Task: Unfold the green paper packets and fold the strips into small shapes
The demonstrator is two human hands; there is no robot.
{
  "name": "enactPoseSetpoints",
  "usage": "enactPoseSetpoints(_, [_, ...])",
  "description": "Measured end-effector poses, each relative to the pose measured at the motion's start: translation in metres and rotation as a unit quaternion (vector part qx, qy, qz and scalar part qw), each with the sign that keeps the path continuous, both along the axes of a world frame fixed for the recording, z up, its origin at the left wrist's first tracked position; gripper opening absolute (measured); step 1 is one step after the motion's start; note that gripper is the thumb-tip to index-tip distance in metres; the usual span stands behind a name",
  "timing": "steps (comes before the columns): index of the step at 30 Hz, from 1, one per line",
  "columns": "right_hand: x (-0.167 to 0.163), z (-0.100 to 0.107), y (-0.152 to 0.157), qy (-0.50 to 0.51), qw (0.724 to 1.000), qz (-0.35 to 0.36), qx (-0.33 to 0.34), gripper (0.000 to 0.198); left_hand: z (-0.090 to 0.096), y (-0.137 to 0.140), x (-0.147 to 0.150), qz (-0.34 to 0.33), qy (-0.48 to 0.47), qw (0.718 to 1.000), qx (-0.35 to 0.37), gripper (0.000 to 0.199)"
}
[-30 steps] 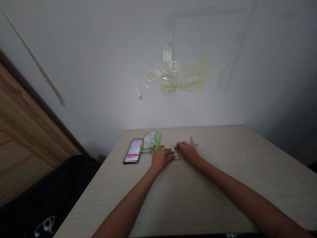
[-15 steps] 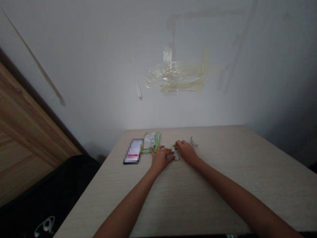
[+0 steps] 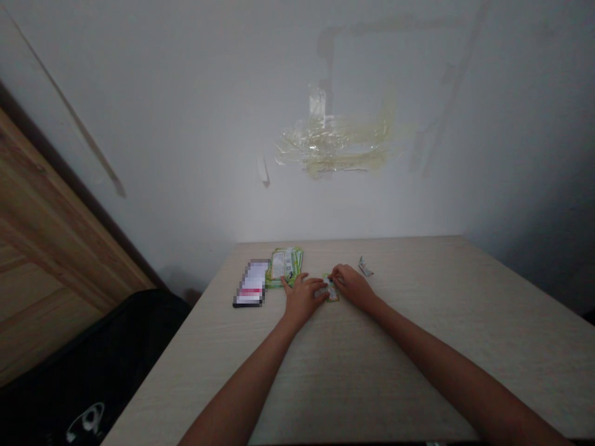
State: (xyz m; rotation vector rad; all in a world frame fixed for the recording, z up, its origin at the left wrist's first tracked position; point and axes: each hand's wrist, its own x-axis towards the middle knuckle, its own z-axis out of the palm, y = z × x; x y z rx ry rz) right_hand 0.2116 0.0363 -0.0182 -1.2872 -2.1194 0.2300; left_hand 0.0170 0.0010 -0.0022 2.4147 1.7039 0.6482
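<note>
A small yellow-edged card lies on the table between my hands, partly covered by fingers. My left hand rests with spread fingers, their tips on the card's left side and the thumb by a pile of green-and-white packets or cards. From the right, my right hand reaches the card's upper edge with thumb and fingers pinched together. A tiny dark spot shows at those fingertips; whether it is a held piece or print on the card, I cannot tell.
A phone, its lit screen blurred out, lies left of the pile. Behind my right hand is a crumpled scrap. The wall borders the table's far edge. A black bag stands at the left.
My right hand's fingers have shifted slightly at the card's upper edge, uncovering a little more of it. My left hand stays in place. The whole view has moved slightly.
</note>
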Motion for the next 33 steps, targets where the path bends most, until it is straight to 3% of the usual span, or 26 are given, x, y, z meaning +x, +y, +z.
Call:
enactPoseSetpoints(12, [0.001, 0.001, -0.008, -0.005, 0.998, 0.054, 0.034, 0.008, -0.001, -0.001, -0.001, -0.013, 0.014, 1.0, 0.016, 0.026])
enactPoseSetpoints(33, [0.009, 0.014, -0.047, 0.006, 0.989, 0.147, 0.021, 0.015, -0.001, -0.002, -0.004, -0.023, 0.022, 0.999, 0.013, 0.027])
